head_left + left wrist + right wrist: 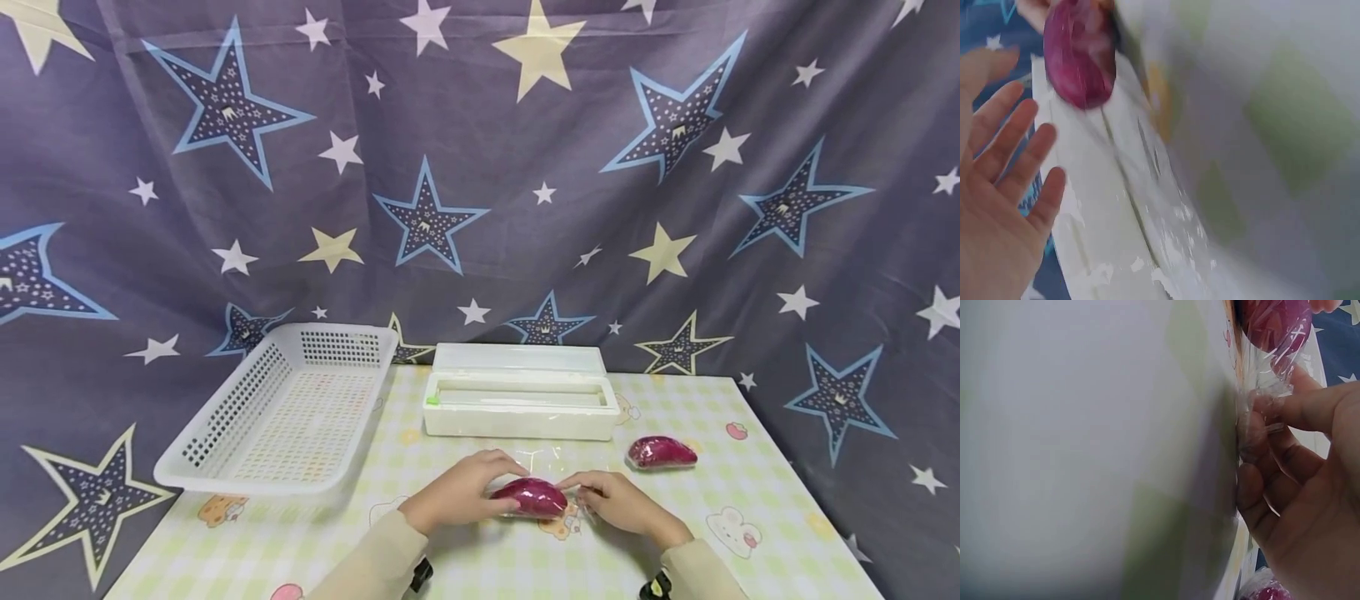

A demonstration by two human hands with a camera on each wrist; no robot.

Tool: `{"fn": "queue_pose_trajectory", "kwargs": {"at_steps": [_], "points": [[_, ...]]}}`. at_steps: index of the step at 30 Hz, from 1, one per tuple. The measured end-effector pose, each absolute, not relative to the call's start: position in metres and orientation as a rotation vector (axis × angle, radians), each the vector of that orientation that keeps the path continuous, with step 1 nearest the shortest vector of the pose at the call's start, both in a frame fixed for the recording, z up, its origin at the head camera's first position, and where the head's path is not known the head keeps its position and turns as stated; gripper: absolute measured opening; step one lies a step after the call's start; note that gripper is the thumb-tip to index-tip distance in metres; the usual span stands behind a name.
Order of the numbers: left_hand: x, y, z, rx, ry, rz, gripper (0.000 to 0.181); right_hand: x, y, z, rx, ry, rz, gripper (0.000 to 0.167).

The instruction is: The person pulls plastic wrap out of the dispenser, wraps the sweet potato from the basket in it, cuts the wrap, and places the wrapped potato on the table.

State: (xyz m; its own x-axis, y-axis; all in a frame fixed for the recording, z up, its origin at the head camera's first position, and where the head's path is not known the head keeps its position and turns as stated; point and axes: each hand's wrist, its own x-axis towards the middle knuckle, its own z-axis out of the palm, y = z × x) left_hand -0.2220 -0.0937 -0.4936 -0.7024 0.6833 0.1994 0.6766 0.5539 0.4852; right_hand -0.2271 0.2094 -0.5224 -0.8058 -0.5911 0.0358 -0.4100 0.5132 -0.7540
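Note:
A purple sweet potato (534, 497) lies on the checked tablecloth with clear cling film about it. At its left end is my left hand (467, 492), fingers spread; in the left wrist view the left hand (1013, 169) appears apart from the sweet potato (1080, 56). On the other side, my right hand (618, 502) pinches gathered cling film (1266, 403) at the sweet potato's right end, between thumb and fingers. A second purple sweet potato (662, 452), wrapped in film, lies to the right, beyond the right hand.
Behind the hands stands a white cling film dispenser (521, 423) with its lid (519, 358) raised and a green slider (432, 400) at its left end. A white plastic basket (247, 483) sits at the left of the table. A starry curtain (480, 167) hangs behind.

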Motion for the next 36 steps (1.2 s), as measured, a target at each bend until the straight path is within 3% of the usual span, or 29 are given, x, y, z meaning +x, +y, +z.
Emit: {"fn": "queue_pose_trajectory", "kwargs": {"at_steps": [7, 24, 36], "points": [[-0.221, -0.083, -0.505, 1.247, 2.779, 0.714, 0.056, -0.227, 0.216, -0.525, -0.864, 2.521, -1.192, 0.027], [-0.220, -0.083, -0.513, 1.128, 2.693, 0.827, 0.058, -0.227, 0.229, -0.514, -0.752, 2.602, -1.280, 0.023], [-0.226, -0.085, -0.517, 1.138, 2.663, 0.873, 0.059, -0.204, 0.174, -0.495, -1.222, 2.961, -0.929, 0.018]]}}
